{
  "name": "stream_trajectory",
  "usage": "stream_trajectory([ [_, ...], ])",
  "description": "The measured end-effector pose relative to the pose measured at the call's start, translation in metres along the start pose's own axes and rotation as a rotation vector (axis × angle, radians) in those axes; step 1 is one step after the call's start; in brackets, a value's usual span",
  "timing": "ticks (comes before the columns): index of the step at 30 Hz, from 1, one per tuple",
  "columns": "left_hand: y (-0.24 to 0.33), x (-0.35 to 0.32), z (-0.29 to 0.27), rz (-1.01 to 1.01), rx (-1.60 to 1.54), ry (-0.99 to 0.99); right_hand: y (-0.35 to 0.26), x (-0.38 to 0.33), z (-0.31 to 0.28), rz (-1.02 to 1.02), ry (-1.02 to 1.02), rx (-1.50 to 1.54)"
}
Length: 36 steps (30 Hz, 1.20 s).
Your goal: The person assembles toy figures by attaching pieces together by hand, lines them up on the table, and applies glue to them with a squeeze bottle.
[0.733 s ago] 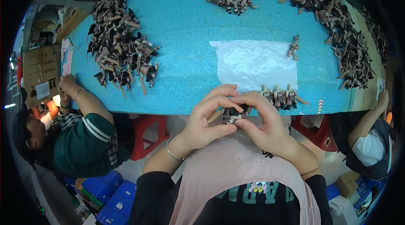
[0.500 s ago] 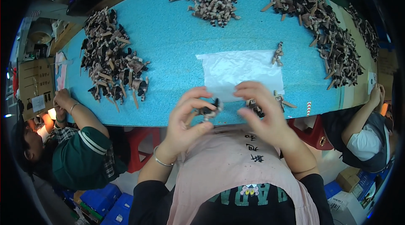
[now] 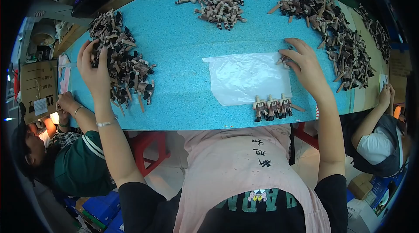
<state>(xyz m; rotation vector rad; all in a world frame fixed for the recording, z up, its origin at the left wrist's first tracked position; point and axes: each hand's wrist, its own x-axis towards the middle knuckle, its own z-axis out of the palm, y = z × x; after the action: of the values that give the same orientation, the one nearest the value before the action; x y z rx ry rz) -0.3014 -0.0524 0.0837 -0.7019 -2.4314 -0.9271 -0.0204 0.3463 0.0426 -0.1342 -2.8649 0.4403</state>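
Note:
My left hand (image 3: 94, 68) reaches to the heap of small brown, black and beige toy figures (image 3: 124, 65) on the left. Its fingers are apart and curve over the heap's near-left side; I see nothing held in them. My right hand (image 3: 304, 65) is at the upper right corner of a white plastic sheet (image 3: 244, 78), thumb and fingers closed around a small pale figure (image 3: 283, 61), mostly covered by the fingers. Three toy figures (image 3: 273, 108) lie side by side in a row at the sheet's lower right edge.
Pale figure parts form a heap (image 3: 222, 6) at the far middle of the blue tabletop (image 3: 179, 71). A long heap of brown and black figures (image 3: 336, 36) runs down the right. One person (image 3: 83, 158) sits at the left, another (image 3: 377, 141) at the right. Red stools (image 3: 146, 150) stand below.
My hands have moved apart from in front of my body: the left to the left heap, the right up to the pale figure. The dark figure has left my left hand; the row is uncovered.

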Motion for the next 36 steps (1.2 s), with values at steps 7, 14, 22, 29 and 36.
stream_trajectory([
  [7, 0.048, -0.034, 0.022, 0.253, 0.176, 0.036, 0.0, -0.009, -0.002, 0.191, -0.027, 0.155],
  [14, 0.181, -0.153, 0.073, 0.374, -0.451, -0.723, -0.052, 0.001, 0.017, 0.202, -0.03, 0.531],
  [22, 0.213, -0.179, 0.097, 0.365, -0.461, -0.717, -0.049, 0.001, 0.032, 0.117, 0.034, 0.339],
  [29, 0.209, -0.185, 0.097, 0.31, -0.532, -0.666, -0.051, -0.01, 0.021, 0.312, 0.079, 0.58],
  [36, 0.183, -0.165, 0.062, 0.214, -0.537, -0.663, -0.073, -0.035, 0.008, 0.651, -0.109, 1.256],
])
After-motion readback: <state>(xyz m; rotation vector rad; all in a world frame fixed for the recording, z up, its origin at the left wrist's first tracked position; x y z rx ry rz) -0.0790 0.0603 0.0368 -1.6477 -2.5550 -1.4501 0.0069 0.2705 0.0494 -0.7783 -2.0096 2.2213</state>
